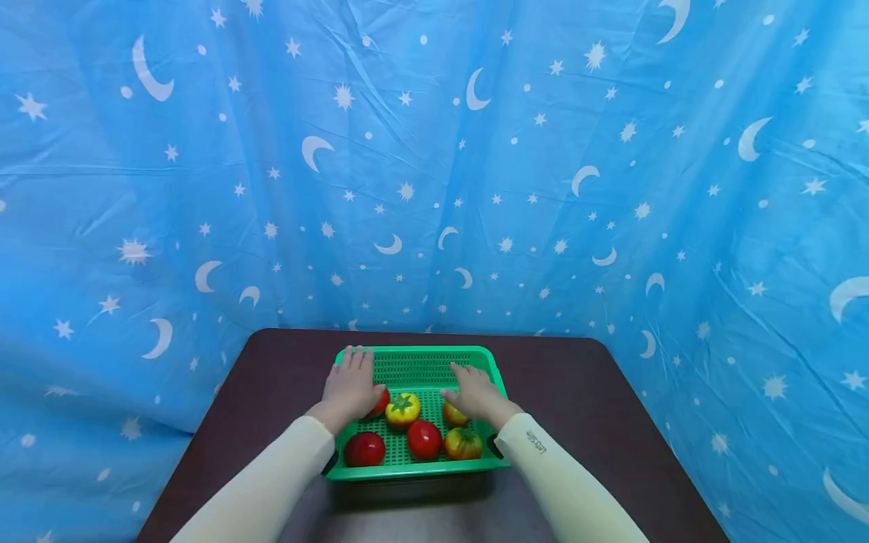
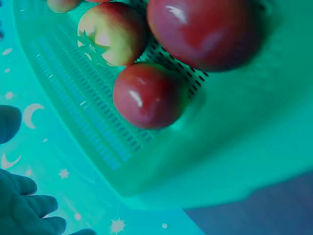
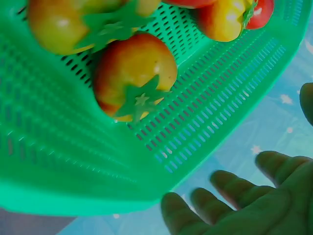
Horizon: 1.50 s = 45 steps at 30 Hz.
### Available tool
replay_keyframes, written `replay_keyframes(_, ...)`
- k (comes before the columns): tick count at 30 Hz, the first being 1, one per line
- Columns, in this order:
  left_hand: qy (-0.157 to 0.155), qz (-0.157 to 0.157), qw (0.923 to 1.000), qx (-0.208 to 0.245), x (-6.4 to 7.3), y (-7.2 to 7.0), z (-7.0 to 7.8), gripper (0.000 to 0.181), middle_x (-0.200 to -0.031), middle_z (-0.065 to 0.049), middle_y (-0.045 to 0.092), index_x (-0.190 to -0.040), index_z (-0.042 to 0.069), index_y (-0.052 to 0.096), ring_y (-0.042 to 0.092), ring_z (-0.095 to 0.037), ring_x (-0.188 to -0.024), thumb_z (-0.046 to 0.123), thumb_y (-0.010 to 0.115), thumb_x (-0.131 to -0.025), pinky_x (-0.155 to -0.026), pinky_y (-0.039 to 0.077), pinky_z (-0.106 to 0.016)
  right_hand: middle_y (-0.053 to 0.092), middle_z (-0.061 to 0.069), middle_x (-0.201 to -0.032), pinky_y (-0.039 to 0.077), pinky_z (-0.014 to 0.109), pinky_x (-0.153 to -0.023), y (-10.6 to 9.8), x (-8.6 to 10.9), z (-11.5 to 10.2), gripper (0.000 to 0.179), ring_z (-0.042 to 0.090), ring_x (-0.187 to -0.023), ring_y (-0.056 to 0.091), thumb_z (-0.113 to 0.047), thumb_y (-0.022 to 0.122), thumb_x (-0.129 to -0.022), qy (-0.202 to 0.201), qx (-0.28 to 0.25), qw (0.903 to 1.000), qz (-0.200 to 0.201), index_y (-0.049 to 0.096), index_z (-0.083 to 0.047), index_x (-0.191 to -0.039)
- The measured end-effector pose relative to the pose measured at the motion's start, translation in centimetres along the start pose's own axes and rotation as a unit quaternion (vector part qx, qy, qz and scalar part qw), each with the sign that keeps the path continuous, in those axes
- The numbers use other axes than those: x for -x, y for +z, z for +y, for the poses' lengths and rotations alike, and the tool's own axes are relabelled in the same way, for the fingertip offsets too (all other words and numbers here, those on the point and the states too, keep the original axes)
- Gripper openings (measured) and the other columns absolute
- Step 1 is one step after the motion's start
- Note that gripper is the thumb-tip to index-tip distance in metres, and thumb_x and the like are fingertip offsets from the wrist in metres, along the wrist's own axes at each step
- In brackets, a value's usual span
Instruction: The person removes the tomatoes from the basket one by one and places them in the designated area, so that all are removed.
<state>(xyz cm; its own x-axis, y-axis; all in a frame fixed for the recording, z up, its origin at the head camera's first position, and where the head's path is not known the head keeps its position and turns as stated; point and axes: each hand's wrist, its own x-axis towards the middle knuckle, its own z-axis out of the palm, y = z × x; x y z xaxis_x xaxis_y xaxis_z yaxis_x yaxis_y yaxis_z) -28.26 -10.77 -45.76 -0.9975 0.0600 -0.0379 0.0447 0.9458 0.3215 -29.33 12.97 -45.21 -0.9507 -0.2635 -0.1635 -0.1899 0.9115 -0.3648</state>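
A green plastic basket point(image 1: 417, 473) with slotted sides holds several toy-like tomatoes. Some are plain red, such as a red tomato point(image 1: 425, 440) near the middle; others are yellow and red with green star-shaped tops, like a yellow-red tomato point(image 1: 403, 409). Over the basket's left side my left hand point(image 1: 349, 391) is held with fingers straight, overlapping a red tomato point(image 2: 146, 95). My right hand point(image 1: 479, 394) hovers over the right side, fingers spread and loose, partly hiding a yellow-red tomato point(image 3: 137, 78). Neither hand grips anything.
The basket stands on a dark brown table point(image 1: 563, 407) with rounded far corners. Behind and on both sides hangs a blue curtain point(image 1: 421, 151) printed with white moons and stars. Light sleeves point(image 1: 271, 483) cover both forearms.
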Motion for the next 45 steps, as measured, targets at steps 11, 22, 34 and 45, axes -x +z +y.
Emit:
replay_keyframes(11, -0.062, 0.047, 0.9772, 0.198, 2.4, 3.1, -5.3, 0.089, -0.158, -0.022, 0.002, -0.153, 0.009, 0.002, 0.011, -0.047, -0.142, 0.028, 0.061, -0.088, -0.099, 0.033, -0.069, 0.033, 0.019, -0.150, 0.033, 0.060, -0.107, 1.0, 2.6, 2.4, 0.066, 0.041, -0.138, 0.029, -0.044, 0.050, -0.095, -0.042, -0.047, 0.9980, -0.002, 0.030, -0.011, -0.148)
replay_keyframes(22, -0.081, 0.070, 0.9627, 0.248, 2.6, 5.8, -6.4, 0.079, -0.154, -0.021, 0.021, -0.152, 0.009, 0.009, 0.028, -0.044, -0.138, 0.014, 0.057, -0.090, -0.100, 0.039, -0.061, 0.034, 0.014, -0.150, 0.037, 0.056, -0.106, 0.8, 2.2, 0.3, 0.069, 0.037, -0.138, 0.033, -0.043, 0.054, -0.092, -0.080, -0.026, 0.9951, -0.051, 0.028, -0.013, -0.149)
replay_keyframes(34, -0.118, 0.042, 0.9516, 0.281, 2.3, 5.7, -6.3, 0.070, -0.153, -0.027, 0.021, -0.152, 0.005, 0.004, 0.029, -0.048, -0.135, 0.015, 0.045, -0.096, -0.102, 0.035, -0.063, 0.023, 0.009, -0.157, 0.035, 0.052, -0.110, 0.7, -2.0, -3.2, 0.069, 0.033, -0.144, 0.023, -0.034, 0.061, -0.091, -0.098, 0.040, 0.9894, -0.099, 0.027, -0.023, -0.150)
replay_keyframes(45, -0.121, 0.040, 0.9495, 0.286, 2.7, 6.0, -6.3, 0.074, -0.154, -0.025, 0.017, -0.152, 0.006, 0.000, 0.022, -0.049, -0.138, 0.015, 0.047, -0.096, -0.101, 0.033, -0.064, 0.023, 0.007, -0.157, 0.038, 0.057, -0.105, 4.0, -3.9, -2.3, 0.057, 0.034, -0.143, 0.024, -0.029, 0.061, -0.090, -0.089, 0.031, 0.9902, -0.103, 0.039, -0.034, -0.143)
